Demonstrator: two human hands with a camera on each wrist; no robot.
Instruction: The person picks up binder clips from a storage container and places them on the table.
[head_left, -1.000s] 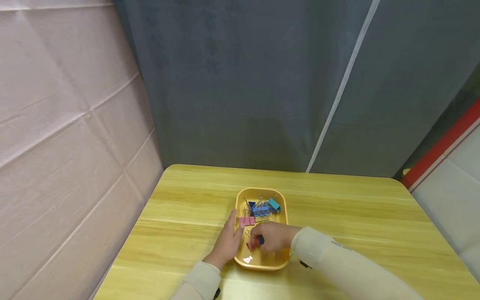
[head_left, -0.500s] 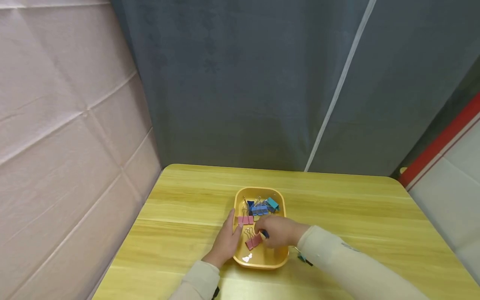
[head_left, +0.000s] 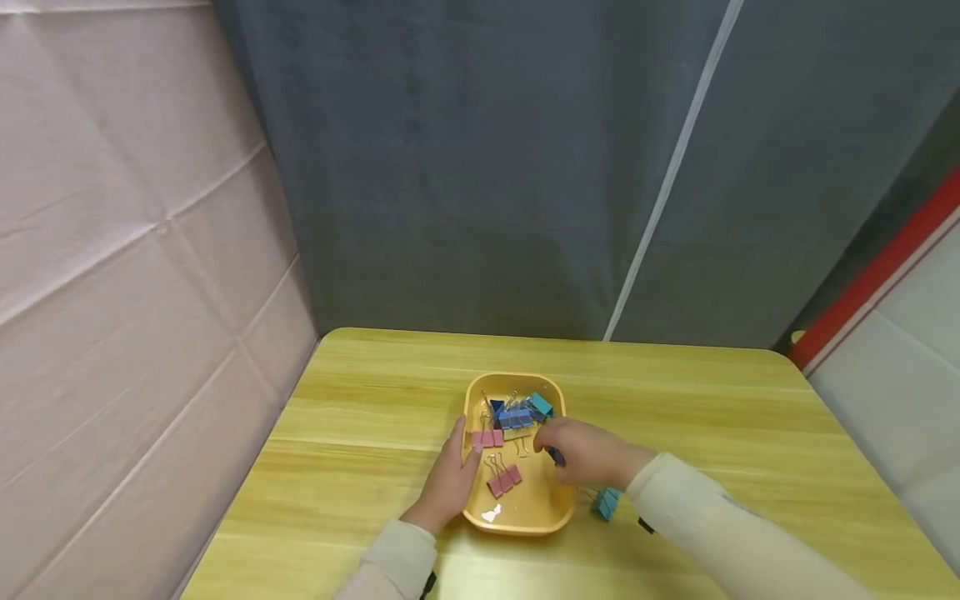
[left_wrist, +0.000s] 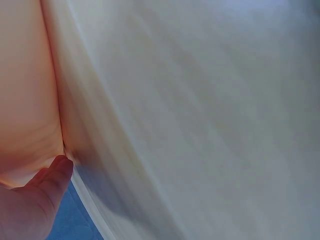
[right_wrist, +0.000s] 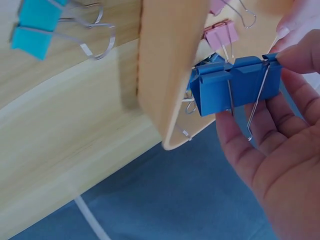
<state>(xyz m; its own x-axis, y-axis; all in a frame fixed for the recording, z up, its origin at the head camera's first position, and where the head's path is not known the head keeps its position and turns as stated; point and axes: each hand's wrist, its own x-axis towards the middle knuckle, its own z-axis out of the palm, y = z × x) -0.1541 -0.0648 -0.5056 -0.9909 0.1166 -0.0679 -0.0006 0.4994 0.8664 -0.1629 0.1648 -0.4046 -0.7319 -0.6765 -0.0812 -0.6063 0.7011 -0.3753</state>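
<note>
Against the left side of the yellow tray (head_left: 517, 530) my left hand (head_left: 448, 487) grips the rim, its thumb over the edge. In the left wrist view only part of that hand (left_wrist: 35, 210) shows, at the tray's wall (left_wrist: 25, 90). My right hand (head_left: 596, 454) is over the tray's right side. It pinches a large dark blue binder clip (right_wrist: 235, 87) between thumb and fingers, seen best in the right wrist view. Two pink binder clips (head_left: 504, 481) (head_left: 487, 438) lie in the tray. Behind them sit a blue binder clip (head_left: 514, 417) and a teal one (head_left: 541, 405).
A teal binder clip (head_left: 606, 503) lies on the wooden table (head_left: 360, 417) just right of the tray, near my right sleeve (head_left: 690, 508). A grey curtain (head_left: 465, 167) hangs behind the table, and a pale cloth wall (head_left: 135, 292) stands at left.
My right hand has moved to the right and slightly away, carrying the dark blue binder clip. The near pink clip and the teal clip on the table are now uncovered. My left hand stays put.
</note>
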